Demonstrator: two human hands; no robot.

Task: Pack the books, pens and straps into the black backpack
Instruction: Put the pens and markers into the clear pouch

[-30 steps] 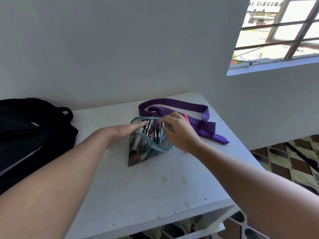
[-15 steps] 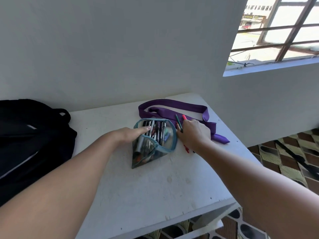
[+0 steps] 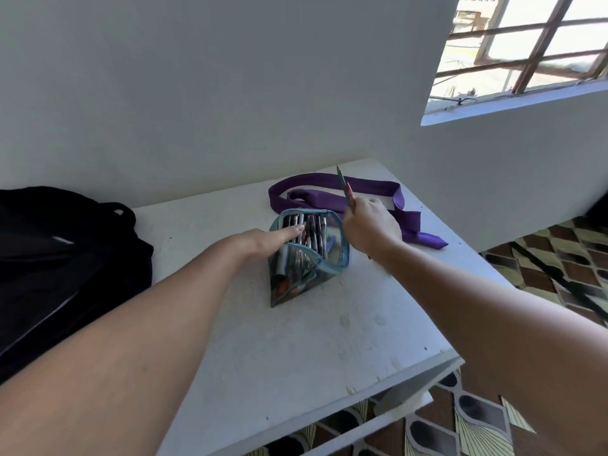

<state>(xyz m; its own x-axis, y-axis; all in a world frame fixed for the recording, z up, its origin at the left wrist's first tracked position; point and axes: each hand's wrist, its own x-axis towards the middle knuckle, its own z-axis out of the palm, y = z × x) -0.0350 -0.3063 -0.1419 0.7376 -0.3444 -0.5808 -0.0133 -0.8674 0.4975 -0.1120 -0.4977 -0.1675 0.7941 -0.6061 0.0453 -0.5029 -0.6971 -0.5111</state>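
Starting nearest us, we record two bare forearms reaching out over a white table, its front edge chipped, with a patterned tile floor showing beyond its right side and below it.

Item: left hand. Fingers straight and together, laid flat on the near lip of the pouch, fingertips just inside the opening. It grips nothing.

Item: pencil pouch, clear-sided with a teal zip edge, lying mid-table, its mouth gaping toward the far side. We count several pens packed side by side within; exact number not legible.

Item: right hand, just right of the pouch mouth and raised off the table. Fingers curled round a thin green pencil with some red beside it; the point angles up and away. Whether the red belongs to a second pen we cannot tell.

Item: purple strap, loosely looped on the far right part of the table, behind the pouch and the right hand, one end trailing toward the right edge.

Item: black backpack, at the left end of the table, well apart from the pouch, its top handle toward the wall.

Item: plain pale wall behind; a barred window upper right.
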